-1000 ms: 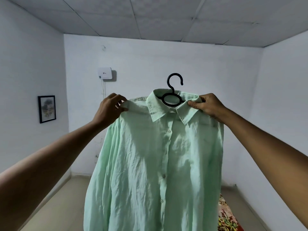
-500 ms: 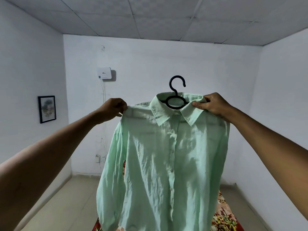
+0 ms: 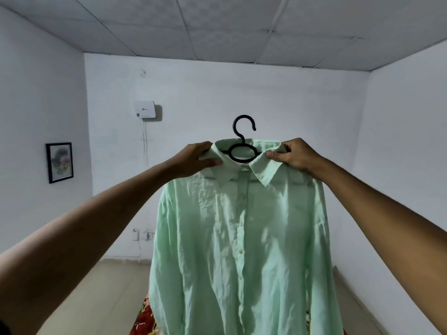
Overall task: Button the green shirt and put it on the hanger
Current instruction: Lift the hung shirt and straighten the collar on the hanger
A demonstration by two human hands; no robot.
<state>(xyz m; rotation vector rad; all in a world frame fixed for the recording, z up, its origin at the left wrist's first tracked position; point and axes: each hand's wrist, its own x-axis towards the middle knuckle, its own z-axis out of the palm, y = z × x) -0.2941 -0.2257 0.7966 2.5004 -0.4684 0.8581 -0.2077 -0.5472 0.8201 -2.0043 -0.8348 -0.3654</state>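
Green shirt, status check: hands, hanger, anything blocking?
Left hand and right hand each pinch the collar. Green shirt buttoned, draped on black hanger, held up in the air. Nothing in the way.

black plastic hanger's (image 3: 242,151) arms hidden inside pale green buttoned shirt (image 3: 242,238), shirt hem cut off below, floral patterned fabric (image 3: 144,320) mostly covered

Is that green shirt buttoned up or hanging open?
Buttoned, where visible: the green shirt front is closed, with buttons in a line down the placket below the collar. The bottom hem is out of frame.
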